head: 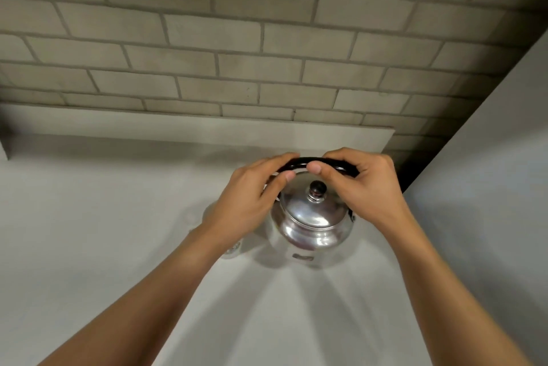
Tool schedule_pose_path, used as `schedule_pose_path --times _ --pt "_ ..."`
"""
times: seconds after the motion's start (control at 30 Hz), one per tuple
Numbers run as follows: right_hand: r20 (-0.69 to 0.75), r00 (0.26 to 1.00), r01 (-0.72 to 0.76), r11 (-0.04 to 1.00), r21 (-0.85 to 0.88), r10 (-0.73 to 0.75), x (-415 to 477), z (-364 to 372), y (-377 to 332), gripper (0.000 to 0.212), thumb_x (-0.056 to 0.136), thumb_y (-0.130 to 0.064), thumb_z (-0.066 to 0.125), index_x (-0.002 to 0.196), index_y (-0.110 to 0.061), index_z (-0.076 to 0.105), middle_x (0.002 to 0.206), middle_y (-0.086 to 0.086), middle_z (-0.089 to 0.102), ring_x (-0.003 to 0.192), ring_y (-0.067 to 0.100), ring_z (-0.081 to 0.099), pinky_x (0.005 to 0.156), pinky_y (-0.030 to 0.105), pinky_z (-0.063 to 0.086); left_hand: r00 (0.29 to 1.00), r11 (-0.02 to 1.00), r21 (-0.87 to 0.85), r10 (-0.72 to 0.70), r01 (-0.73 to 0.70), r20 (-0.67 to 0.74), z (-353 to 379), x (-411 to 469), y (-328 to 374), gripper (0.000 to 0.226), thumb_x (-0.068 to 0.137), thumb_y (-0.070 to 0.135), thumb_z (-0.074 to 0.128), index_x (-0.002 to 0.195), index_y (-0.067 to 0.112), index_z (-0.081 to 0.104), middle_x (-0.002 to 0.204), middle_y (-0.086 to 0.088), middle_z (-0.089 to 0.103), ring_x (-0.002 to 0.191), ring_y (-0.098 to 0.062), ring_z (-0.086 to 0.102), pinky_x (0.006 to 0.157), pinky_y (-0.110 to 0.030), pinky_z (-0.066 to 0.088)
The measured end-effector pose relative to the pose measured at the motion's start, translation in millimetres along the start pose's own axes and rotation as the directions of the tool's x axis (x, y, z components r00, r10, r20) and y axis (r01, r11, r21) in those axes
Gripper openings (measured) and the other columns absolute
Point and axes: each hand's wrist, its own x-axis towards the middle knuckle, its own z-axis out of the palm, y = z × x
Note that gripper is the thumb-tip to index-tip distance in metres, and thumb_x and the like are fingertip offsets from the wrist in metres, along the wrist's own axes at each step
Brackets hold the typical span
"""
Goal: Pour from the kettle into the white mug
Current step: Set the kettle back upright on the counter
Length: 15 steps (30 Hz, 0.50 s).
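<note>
Kettle [311, 223] handle [302, 161], both hands' fingers [341, 158] curled round, apparently gripping

- Kettle [311, 226]: polished metal, mirror-bright, smooth.
- Grip [302, 162]: glossy black, plastic by its look.
- Lid knob [318, 187]: dark and shiny.
- Worktop [103, 232]: matt pale grey, smooth.
- Wall [237, 39]: rough, matt brick.
</note>
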Motion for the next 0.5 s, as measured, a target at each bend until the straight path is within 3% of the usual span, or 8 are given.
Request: schedule_pose_path --times 0.07,0.13,0.23,0.33,0.4,0.43,0.5 --pt "0.007 1.0 -0.028 1.0 0.011 0.028 5 2 7 0.026 0.087 -0.051 0.078 0.09 -0.025 0.084 0.08 -0.02 0.077 0.067 -0.002 0.069 0.063 0.005 0.043 1.0 1.0 0.013 0.015 -0.015 -0.008 1 7 -3 0.032 0.11 0.02 0.057 0.14 0.025 0.067 0.12 0.005 0.077 0.109 -0.013 0.071 0.095 -0.032 0.054" --pt "0.045 0.998 -0.04 0.999 -0.011 0.041 12 3 16 0.032 0.091 -0.057 0.069 0.1 -0.03 0.083 0.083 -0.016 0.077 0.075 0.001 0.07 0.066 0.007 0.043 1.0 0.999 0.044 0.021 -0.02 -0.023 1 15 -10 0.03 0.111 0.022 0.055 0.138 0.028 0.067 0.109 0.012 0.076 0.099 -0.004 0.069 0.085 -0.02 0.051" --pt "0.115 0.993 -0.016 0.994 -0.108 0.028 24 6 39 0.047 0.104 -0.058 0.046 0.129 -0.029 0.073 0.101 -0.009 0.066 0.097 0.006 0.063 0.085 0.01 0.042 0.997 0.995 0.097 0.006 0.002 -0.08 -1 35 -27 0.027 0.112 0.024 0.053 0.134 0.029 0.068 0.092 0.018 0.07 0.084 0.008 0.064 0.074 -0.008 0.043" --pt "0.173 0.983 -0.039 0.986 -0.162 0.068 35 11 64 0.055 0.109 -0.057 0.031 0.148 -0.028 0.057 0.12 -0.005 0.061 0.117 0.013 0.057 0.103 0.024 0.042 0.989 0.993 0.112 -0.032 0.048 -0.145 -3 58 -45 0.027 0.112 0.025 0.053 0.134 0.026 0.069 0.09 0.012 0.072 0.078 0.006 0.065 0.073 -0.005 0.042" --pt "0.224 0.971 -0.045 0.982 -0.181 0.086 46 18 80 0.055 0.11 -0.057 0.029 0.153 -0.029 0.049 0.133 -0.006 0.065 0.123 0.013 0.058 0.101 0.028 0.044 0.983 0.989 0.136 -0.029 0.054 -0.18 -3 72 -57 0.027 0.111 0.022 0.054 0.132 0.024 0.07 0.087 0.009 0.073 0.076 -0.001 0.065 0.072 -0.004 0.042" --pt "0.24 0.965 -0.058 0.982 -0.179 0.101 51 23 86 0.052 0.11 -0.056 0.029 0.153 -0.03 0.046 0.13 -0.009 0.067 0.12 0.013 0.06 0.096 0.026 0.046 0.982 0.988 0.145 -0.03 0.058 -0.188 -2 78 -63 0.027 0.111 0.021 0.054 0.132 0.024 0.071 0.086 0.008 0.073 0.075 -0.001 0.064 0.072 -0.004 0.042" --pt "0.24 0.964 -0.074 0.982 -0.175 0.116 65 34 100 0.039 0.112 -0.05 0.03 0.147 -0.037 0.043 0.104 -0.02 0.068 0.096 0.007 0.065 0.078 0.016 0.046 0.981 0.989 0.132 -0.047 0.073 -0.189 0 94 -76 0.028 0.111 0.02 0.054 0.133 0.024 0.071 0.086 0.008 0.072 0.076 0.004 0.063 0.072 -0.003 0.04"
